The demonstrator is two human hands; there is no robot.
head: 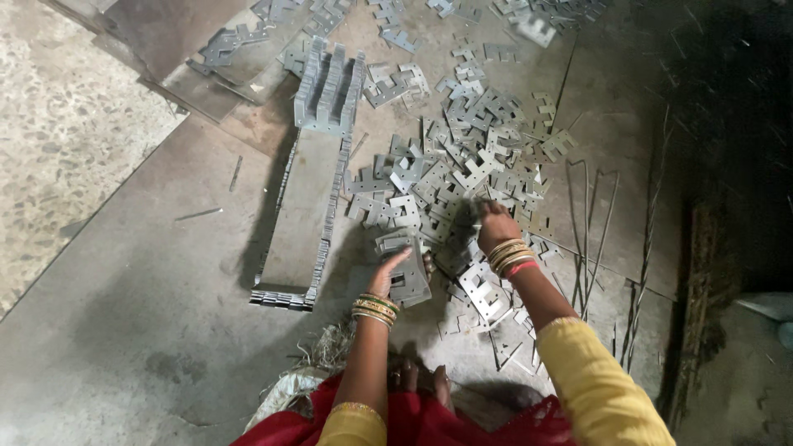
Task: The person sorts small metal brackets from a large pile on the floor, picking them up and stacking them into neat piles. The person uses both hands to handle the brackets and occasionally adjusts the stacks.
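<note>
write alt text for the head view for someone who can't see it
Seen from above, a person's left hand holds a small stack of flat metal plates while the right hand reaches into a loose pile of plates on the floor. Neat plate rows stand further back.

No packages, labels, signs or screens were seen in the head view. Nothing printed or boxed appeared anywhere in it.
</note>
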